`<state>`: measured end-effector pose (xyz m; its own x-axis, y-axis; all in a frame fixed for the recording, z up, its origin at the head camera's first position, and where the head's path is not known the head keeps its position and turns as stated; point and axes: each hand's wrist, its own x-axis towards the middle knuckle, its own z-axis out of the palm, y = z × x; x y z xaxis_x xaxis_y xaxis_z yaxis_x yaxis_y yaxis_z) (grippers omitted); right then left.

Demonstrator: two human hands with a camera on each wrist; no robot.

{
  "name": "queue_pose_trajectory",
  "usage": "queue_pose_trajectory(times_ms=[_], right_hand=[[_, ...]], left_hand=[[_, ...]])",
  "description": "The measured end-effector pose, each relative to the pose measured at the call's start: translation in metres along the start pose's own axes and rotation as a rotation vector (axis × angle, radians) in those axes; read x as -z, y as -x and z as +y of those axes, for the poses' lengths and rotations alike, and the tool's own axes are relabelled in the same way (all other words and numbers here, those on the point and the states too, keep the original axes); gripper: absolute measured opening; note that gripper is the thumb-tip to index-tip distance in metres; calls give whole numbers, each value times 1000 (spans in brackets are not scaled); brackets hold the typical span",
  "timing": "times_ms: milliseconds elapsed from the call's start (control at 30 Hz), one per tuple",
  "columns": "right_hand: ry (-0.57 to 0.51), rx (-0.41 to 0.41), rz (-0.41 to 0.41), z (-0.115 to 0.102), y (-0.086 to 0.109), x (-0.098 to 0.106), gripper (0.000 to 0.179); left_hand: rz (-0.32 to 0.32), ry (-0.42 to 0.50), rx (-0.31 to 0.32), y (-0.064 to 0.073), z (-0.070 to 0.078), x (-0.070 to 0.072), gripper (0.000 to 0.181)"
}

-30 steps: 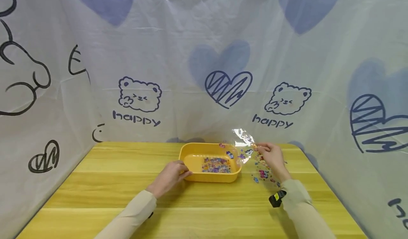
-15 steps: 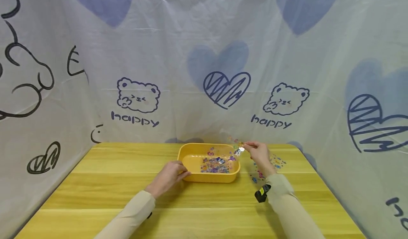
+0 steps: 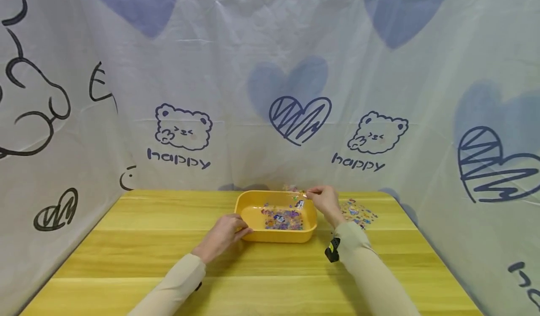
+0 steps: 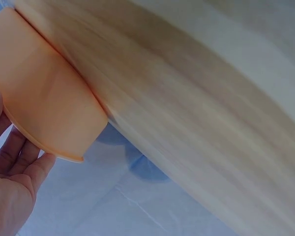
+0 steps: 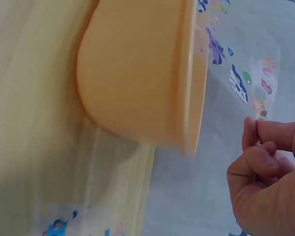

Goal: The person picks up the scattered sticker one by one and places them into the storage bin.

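Observation:
A yellow plastic basin (image 3: 274, 236) stands on the table near the back wall. My left hand (image 3: 223, 234) grips its left front corner; in the left wrist view, the fingers (image 4: 39, 169) hold the rim. Thumb and forefinger of my right hand (image 3: 326, 203) pinch the corner of a clear sticker sheet (image 5: 238, 84) printed with small colourful pony-like figures. The sheet reaches over the basin's right side, above its rim. Inside the basin lie similar stickers (image 3: 284, 221), overlapping on the bottom.
More clear sticker sheets (image 3: 358, 213) lie on the table to the right of the basin, partly behind my right forearm. The wood-grain table (image 3: 261, 288) ends at a printed white cloth (image 3: 236, 72) that hangs behind it and at both sides. A black device (image 3: 332, 250) sits at the right wrist.
My right hand has moved left with the sticker sheet, from over the sheets on the table to the basin's right rim. The left hand and the basin have stayed in place.

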<state>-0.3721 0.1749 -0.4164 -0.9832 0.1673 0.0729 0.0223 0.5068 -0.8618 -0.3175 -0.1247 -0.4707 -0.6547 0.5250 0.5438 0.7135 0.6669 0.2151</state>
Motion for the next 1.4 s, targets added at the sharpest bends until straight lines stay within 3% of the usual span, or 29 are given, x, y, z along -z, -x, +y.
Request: queue_pose_trajectory(times_ms=[300,700,1000,1400], right_hand=[[71,97,-107,-18,-1,-23,17],[168,184,-234,-25,-3,-43,13],[199,157,-229,-24,-6,-61,11],[458,228,-213,-28,-10,-68,16]], left_hand=[[-20,4,39,0,2,0,12],[-38,22,65,0,3,0,12],[-45,13,65,0,3,0,10],[-43,38,88,-1,4,1,11]])
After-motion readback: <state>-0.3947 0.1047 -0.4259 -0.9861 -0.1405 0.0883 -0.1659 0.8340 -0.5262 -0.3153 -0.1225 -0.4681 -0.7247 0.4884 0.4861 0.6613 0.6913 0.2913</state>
